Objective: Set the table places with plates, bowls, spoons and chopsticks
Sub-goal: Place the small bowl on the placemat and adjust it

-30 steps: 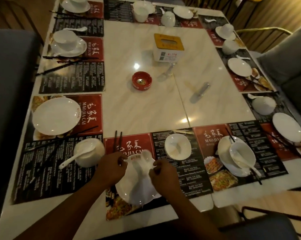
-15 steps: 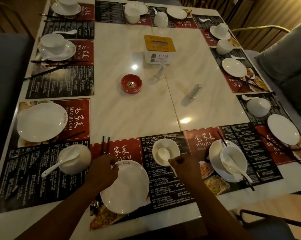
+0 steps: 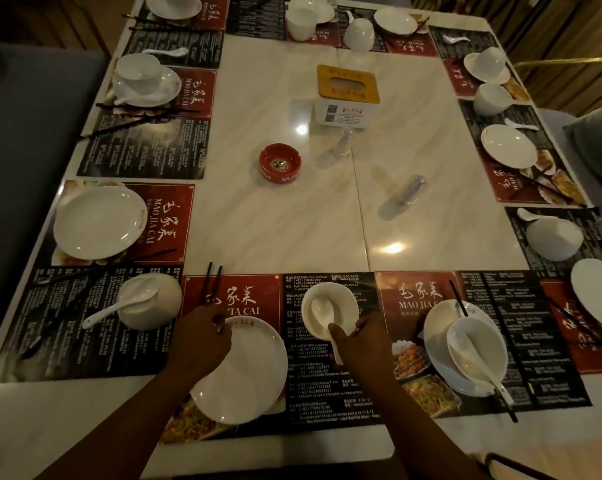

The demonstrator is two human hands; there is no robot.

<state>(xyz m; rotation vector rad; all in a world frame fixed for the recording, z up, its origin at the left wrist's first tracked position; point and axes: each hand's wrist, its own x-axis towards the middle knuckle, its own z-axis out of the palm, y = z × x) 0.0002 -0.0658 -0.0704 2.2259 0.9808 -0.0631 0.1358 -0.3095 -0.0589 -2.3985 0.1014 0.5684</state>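
- Head view: the spoon [image 3: 322, 311] has moved off the plate [image 3: 247, 375] and into the bowl [image 3: 344, 296], lower centre of frame. A second ago both hands were over the plate.
- Right hand [image 3: 365, 341] pinches the spoon handle at the bowl's near rim.
- Left hand [image 3: 199, 341] is curled at the plate's far rim, over the near ends of the chopsticks [image 3: 212, 282]. Cannot tell if it grips anything.
- Meaning: this mat [image 3: 230, 296] now carries all four items, with the bowl just right of the plate. Probably only straightening is left here.
- Count on the surface [image 3: 275, 220], dim light so approximate: ten plates, ten bowls (some upturned), about nine spoons, at least six chopstick pairs.
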